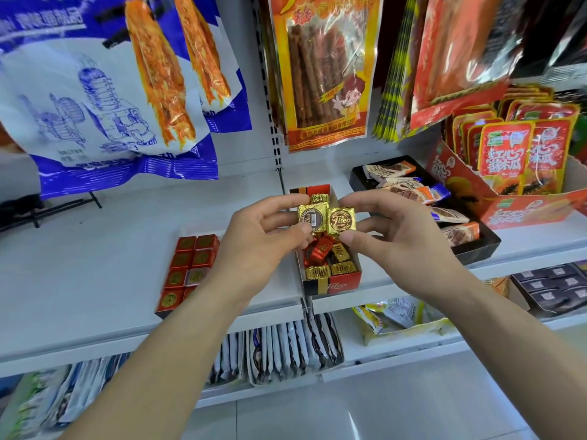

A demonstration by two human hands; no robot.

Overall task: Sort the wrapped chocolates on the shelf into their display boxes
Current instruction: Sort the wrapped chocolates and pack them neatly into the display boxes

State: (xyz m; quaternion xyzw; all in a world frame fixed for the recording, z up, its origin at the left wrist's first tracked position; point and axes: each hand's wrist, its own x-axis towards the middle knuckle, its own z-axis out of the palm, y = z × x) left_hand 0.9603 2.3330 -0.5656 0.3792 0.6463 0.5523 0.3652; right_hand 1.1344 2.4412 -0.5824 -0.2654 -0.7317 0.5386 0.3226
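My left hand point(254, 246) pinches a gold-wrapped chocolate square point(311, 220), and my right hand point(397, 231) pinches a second gold-wrapped chocolate point(341, 221) touching it. Both are held above a red and black Fileo display box point(330, 285) on the white shelf. Inside that box lie mixed gold chocolates point(343, 268) and red chocolates point(319, 254). A third gold piece point(318, 198) shows just behind the held pair. To the left, a flat box of red-wrapped chocolates point(187, 269) in neat rows is partly hidden by my left wrist.
A black tray point(476, 252) of wrapped snack bars sits right of the Fileo box, and beyond it a red carton of sachets point(521, 208). Snack bags hang above. The white shelf point(95, 265) stretches left. Lower shelves hold packets and dark boxes point(552, 289).
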